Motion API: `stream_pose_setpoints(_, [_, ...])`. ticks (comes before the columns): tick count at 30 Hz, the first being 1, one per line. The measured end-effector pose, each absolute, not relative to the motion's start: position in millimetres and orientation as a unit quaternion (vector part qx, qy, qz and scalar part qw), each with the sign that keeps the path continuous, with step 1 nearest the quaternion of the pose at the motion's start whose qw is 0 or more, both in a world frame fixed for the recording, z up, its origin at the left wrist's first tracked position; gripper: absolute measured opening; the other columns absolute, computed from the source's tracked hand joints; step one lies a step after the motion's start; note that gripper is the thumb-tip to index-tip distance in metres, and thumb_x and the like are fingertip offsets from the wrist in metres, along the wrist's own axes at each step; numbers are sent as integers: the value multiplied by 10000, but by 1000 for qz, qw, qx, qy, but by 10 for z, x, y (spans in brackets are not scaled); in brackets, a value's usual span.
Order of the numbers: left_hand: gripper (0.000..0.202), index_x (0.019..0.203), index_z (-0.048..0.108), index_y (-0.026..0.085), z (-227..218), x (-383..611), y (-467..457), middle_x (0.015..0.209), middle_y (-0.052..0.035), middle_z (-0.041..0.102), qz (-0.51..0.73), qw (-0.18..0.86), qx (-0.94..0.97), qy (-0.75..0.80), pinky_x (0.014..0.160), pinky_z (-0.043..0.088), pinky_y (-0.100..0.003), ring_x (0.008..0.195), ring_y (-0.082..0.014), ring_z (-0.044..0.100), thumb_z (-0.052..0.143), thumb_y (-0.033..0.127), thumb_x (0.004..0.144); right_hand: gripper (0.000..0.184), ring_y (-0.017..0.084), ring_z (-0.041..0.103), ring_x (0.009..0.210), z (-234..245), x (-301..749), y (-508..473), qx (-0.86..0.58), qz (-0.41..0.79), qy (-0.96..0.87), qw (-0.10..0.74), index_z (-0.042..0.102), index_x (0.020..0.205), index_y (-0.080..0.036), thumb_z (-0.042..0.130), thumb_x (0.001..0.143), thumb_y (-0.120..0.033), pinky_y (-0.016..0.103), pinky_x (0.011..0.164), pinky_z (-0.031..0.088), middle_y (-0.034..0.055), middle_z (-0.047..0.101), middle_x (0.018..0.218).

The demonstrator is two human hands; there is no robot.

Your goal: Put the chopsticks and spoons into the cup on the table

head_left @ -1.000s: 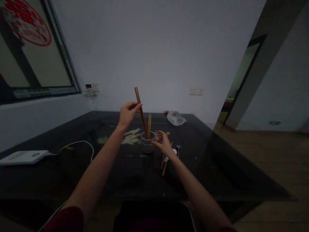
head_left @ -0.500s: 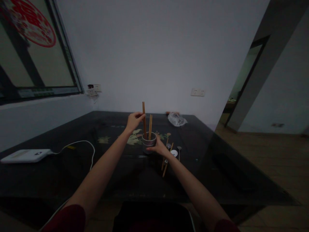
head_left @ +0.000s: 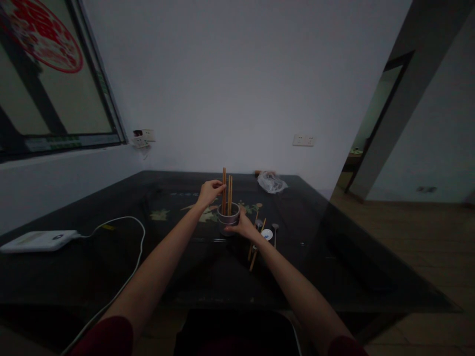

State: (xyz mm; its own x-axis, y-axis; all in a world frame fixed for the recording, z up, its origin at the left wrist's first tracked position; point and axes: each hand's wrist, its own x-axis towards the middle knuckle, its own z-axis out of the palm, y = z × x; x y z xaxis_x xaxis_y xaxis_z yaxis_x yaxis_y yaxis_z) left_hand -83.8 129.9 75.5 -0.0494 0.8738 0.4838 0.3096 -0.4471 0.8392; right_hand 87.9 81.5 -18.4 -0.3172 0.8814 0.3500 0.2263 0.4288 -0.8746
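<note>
In the middle of the dark table a round utensil holder [head_left: 227, 220] stands upright. My right hand [head_left: 243, 226] is wrapped around its right side. Darker brown chopsticks [head_left: 224, 198] rise from the holder's left part, pinched near their upper end by my left hand [head_left: 211, 192]. Beside them, a lighter pair of chopsticks [head_left: 230, 190] stands in the same holder, untouched. More chopsticks [head_left: 253, 259] lie on the table, partly hidden by my right wrist. Close by are a small white dish [head_left: 266, 235] and a spoon [head_left: 275, 230].
A white power bank [head_left: 39, 241] with a white cable [head_left: 143, 232] lies at the left of the table [head_left: 185, 282]. A crumpled clear plastic bag [head_left: 271, 182] sits at the back near the wall. A dark flat object [head_left: 356, 262] rests at the right.
My left hand has moved down and slightly right, lowering the darker chopsticks deeper into the holder. My right hand stays on the holder.
</note>
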Motion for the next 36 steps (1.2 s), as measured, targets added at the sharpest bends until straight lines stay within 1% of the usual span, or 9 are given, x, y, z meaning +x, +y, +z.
stream_pose_setpoints(5, [246,742,668,124,754,-840,1315,688,-47,667,563,246,632,472,528,507,-238,614,-150,620,689,348,641,914,265,507,1174,-174,906,787,-396,376,-716,434,385,1280,-179,829,484,-241,404,1001,380,121,544,1240])
stream_pose_setpoints(13, [261,755,671,122,715,-817,1322,706,-55,682,551,249,626,493,539,514,-255,646,-174,636,675,362,653,969,275,511,1182,-176,935,760,-419,381,-715,411,351,1321,-165,831,489,-290,413,1009,380,124,552,1245])
stream_pose_setpoints(20, [198,722,672,130,664,-785,1272,697,-55,680,518,237,653,500,533,499,-247,621,-165,625,659,321,668,945,282,513,1183,-96,941,696,-434,373,-715,402,370,1321,-170,831,502,-267,421,1013,378,123,556,1244])
stream_pose_setpoints(25, [195,730,667,125,626,-782,1302,692,-58,676,506,237,656,507,544,502,-258,619,-170,625,651,311,675,1000,290,491,1206,-116,938,720,-432,379,-711,406,344,1344,-180,843,482,-268,426,1016,372,128,535,1277])
stream_pose_setpoints(33, [204,732,661,130,609,-762,1290,684,-47,669,503,233,666,499,559,503,-255,614,-163,623,647,326,676,1009,290,475,1225,-102,941,693,-430,372,-718,403,309,1361,-167,833,504,-264,425,1019,368,143,515,1295])
stream_pose_setpoints(36, [199,727,664,130,617,-752,1272,688,-51,675,494,215,674,506,559,497,-249,620,-166,626,647,322,677,1002,289,473,1228,-97,940,689,-428,370,-721,401,313,1357,-164,833,506,-267,424,1022,366,144,518,1292])
